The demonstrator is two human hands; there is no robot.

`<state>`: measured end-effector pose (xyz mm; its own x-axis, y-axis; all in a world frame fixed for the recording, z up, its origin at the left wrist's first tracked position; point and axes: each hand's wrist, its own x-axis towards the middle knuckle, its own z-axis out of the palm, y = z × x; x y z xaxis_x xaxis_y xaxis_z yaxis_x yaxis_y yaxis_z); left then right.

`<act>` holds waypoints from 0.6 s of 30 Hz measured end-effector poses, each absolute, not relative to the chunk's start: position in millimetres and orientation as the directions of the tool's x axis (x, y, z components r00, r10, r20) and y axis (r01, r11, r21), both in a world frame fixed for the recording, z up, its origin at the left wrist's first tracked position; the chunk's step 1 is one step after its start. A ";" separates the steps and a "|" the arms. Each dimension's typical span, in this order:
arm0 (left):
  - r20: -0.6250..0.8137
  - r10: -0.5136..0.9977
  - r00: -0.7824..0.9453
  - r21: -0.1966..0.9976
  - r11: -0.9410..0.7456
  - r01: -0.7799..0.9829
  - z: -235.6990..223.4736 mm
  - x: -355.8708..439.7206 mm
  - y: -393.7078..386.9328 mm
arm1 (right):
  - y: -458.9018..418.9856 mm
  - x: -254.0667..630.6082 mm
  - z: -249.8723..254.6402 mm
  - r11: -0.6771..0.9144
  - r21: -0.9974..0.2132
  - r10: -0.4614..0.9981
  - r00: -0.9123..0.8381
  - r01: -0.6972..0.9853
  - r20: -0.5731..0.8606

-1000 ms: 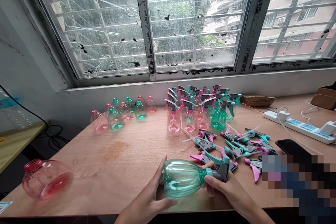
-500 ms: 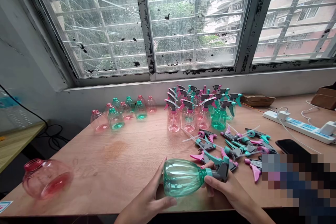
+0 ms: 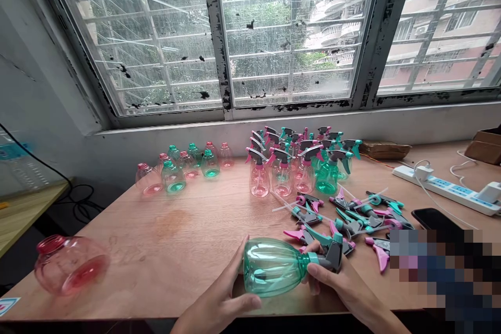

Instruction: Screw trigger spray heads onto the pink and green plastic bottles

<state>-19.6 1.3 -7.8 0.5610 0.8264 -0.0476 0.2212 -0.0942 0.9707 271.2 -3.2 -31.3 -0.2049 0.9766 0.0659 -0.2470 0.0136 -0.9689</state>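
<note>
A clear green spray bottle (image 3: pixel 274 266) lies sideways between my hands, low over the front of the table. My left hand (image 3: pixel 225 292) is wrapped round its base end. At the neck, my right hand (image 3: pixel 336 279) grips the teal collar and grey-and-teal trigger head (image 3: pixel 332 253); some of its fingers are hidden behind the bottle. Just beyond my right hand lies a heap of loose pink, teal and grey trigger heads (image 3: pixel 352 216) with white tubes.
Spray bottles with heads (image 3: pixel 282 177) stand in rows at the back. Open-necked pink and green bottles (image 3: pixel 173 177) stand back left, and a pink bottle (image 3: pixel 72 266) is at front left. A power strip (image 3: pixel 446 188) and a phone (image 3: pixel 438 219) lie right.
Both hands keep their hold on the green spray bottle. The bottle and my right fingers at the collar have shifted only slightly.
</note>
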 end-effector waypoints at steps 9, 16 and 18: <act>-0.029 0.834 0.551 0.978 -0.091 0.189 -5.3 -15.8 -1.3 | -1.4 270.7 -33.1 0.014 -0.963 0.981 -0.181 -0.270 0.065; -0.012 0.835 0.551 0.984 -0.088 0.155 -4.1 -11.6 0.0 | -1.4 269.6 -33.8 0.022 -0.966 0.982 -0.174 -0.257 0.069; -0.001 0.851 0.525 0.987 -0.082 0.135 -5.0 -11.4 0.0 | -2.6 268.9 -33.9 0.027 -0.970 0.983 -0.170 -0.240 0.069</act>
